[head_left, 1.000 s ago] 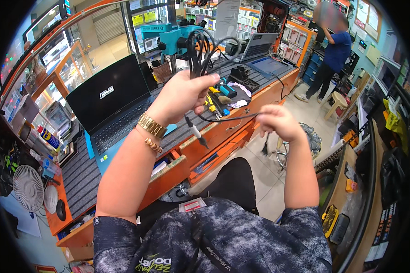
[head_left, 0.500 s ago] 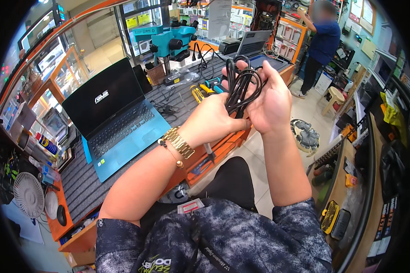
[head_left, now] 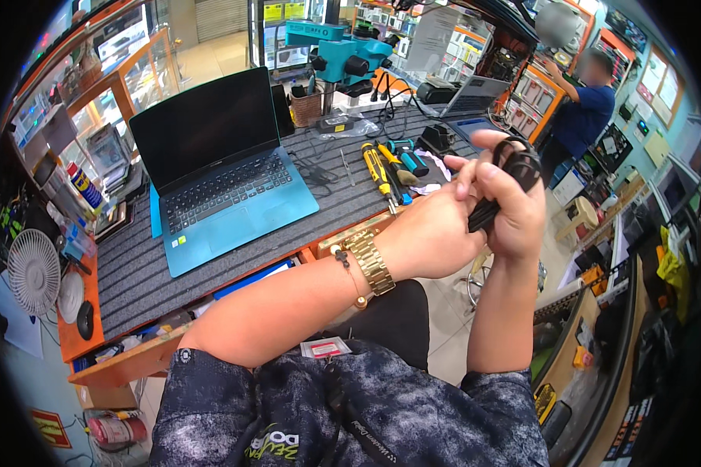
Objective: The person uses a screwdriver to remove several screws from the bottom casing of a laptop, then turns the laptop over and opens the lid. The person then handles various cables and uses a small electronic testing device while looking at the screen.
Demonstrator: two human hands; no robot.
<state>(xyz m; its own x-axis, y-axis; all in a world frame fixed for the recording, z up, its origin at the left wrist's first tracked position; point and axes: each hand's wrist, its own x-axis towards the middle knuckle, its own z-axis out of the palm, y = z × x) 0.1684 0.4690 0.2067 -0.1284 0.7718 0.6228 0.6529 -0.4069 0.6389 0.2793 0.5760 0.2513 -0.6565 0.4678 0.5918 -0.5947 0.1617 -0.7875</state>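
A coiled black cable (head_left: 521, 165) is in my right hand (head_left: 516, 208), whose fingers curl round the bundle, with loops standing out above the thumb. My left hand (head_left: 438, 233), with a gold watch on the wrist, meets the right one from the left. Its fingers are closed at the lower part of the same cable, partly hidden behind the hand. Both hands are raised in front of the workbench edge. To their left, an open blue laptop (head_left: 237, 208) with a dark screen rests on the grey ribbed mat (head_left: 234, 261).
Beyond my hands lie a yellow screwdriver (head_left: 377, 170) and other hand tools. A teal microscope (head_left: 346, 58) and a second laptop (head_left: 475, 95) stand farther back. An open drawer (head_left: 132, 362) juts out below the bench. At the far right a person in blue (head_left: 588, 105) stands by shelves.
The cable's loops, spread between both hands before, are now gathered into a tighter bundle in my right hand. My hands have shifted rightward in the view. The logo on the laptop screen has gone dark.
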